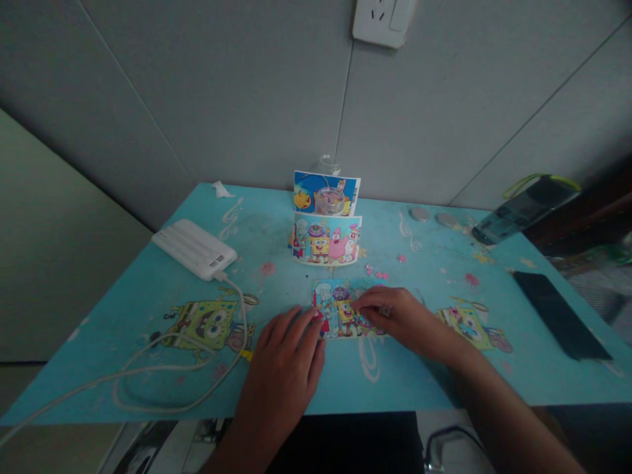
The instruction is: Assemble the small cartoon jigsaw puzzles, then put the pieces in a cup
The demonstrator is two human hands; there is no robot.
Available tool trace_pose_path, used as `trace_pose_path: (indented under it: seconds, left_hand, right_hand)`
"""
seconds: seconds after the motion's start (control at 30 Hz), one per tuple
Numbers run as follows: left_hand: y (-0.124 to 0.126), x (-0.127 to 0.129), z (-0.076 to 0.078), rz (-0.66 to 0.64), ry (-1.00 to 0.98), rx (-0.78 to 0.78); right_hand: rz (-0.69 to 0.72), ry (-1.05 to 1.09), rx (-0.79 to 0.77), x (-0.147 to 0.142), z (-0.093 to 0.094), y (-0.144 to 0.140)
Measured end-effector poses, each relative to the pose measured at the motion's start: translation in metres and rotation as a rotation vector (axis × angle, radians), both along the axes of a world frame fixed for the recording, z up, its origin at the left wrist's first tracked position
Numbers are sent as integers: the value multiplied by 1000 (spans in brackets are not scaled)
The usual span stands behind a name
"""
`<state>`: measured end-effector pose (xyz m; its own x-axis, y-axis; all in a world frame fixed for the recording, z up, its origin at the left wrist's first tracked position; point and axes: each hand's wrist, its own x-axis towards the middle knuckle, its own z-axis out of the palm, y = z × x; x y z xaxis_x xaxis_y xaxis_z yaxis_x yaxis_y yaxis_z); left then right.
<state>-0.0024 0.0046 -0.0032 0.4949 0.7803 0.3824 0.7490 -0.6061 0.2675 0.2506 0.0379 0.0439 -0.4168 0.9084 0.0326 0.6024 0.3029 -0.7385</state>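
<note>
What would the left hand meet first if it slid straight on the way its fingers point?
The left hand points up-right; its fingertips already touch the flat cartoon puzzle. Beyond that, probably the upright picture card, though depth is unclear.

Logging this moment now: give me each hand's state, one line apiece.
Left hand: open, lying flat, fingertips on the left edge of the small puzzle.
Right hand: fingers curled down on the puzzle's right part; holding nothing that shows.

Both forearms are bare, with no sleeves in view. The left hand [286, 368] and right hand [395, 319] wear no gloves or wristbands.
</note>
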Motion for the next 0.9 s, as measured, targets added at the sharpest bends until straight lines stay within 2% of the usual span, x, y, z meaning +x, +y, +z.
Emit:
trace_pose_path:
  seconds: [0.27,0.5,0.67,0.9]
  left_hand:
    - [0,1,0,0,-3,2]
    - [0,0,1,-5,-4,16]
    - [0,1,1,-6,-1,8]
    - [0,0,1,-8,0,21]
  right_hand:
    - [82,-71,45,-2,-1,1]
    - [81,-120,80,-3,-6,-1]
    - [55,-122,122,-4,-6,-3]
    - [-78,-101,122,-3,-2,-14]
